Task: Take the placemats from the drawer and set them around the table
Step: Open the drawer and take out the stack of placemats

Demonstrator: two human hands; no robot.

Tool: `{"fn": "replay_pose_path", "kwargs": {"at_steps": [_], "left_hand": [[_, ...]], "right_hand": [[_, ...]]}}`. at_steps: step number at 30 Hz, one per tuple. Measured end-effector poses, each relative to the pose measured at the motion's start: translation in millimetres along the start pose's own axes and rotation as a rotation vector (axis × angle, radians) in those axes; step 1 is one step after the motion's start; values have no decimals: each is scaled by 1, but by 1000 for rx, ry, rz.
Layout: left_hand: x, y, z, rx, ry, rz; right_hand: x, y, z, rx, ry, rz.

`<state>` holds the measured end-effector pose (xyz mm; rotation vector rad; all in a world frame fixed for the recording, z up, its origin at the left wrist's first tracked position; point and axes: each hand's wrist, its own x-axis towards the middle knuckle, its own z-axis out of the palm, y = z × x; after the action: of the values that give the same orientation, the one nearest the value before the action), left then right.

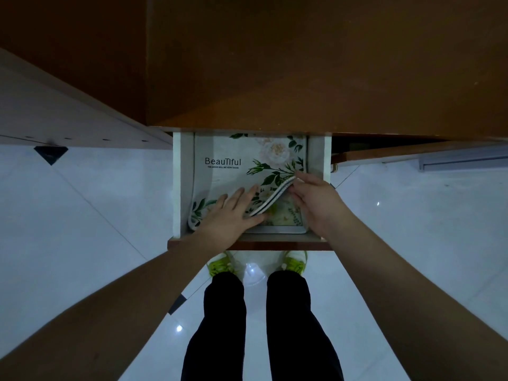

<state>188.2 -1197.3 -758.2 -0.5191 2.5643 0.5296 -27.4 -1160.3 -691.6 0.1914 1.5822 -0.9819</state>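
Placemats (236, 166) stacked in open drawer (177, 188), left hand (231, 213) flat on top, right hand (313, 199) pinching lifted corner

Far end of the drawer (319, 152), toward 12 o'clock, lies under the tabletop (302, 64); its depth cannot be told. The placemats (233, 160) run beneath that edge too. Lifted corner hides how many lie stacked. Left hand (231, 213) covers the print at 6 o'clock. Right hand (313, 199): fingertips hidden behind the raised edge. Small print under "Beautiful" unreadable
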Motion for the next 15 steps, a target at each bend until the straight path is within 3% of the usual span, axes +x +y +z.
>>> {"fn": "replay_pose_path", "kwargs": {"at_steps": [3, 9, 12, 15], "left_hand": [[4, 0, -3, -5, -15, -25], [-3, -11, -16, -21, 57, -74], [-7, -13, -27, -2, 105, -103], [-9, -17, -43, -36, 221, -151]], "right_hand": [[-2, -2, -2, -131, -32, -58], [-14, 18, -20, -308, 205, -172], [-16, 41, -28, -566, 42, -74], [-8, 55, -30, -903, -107, -146]]}}
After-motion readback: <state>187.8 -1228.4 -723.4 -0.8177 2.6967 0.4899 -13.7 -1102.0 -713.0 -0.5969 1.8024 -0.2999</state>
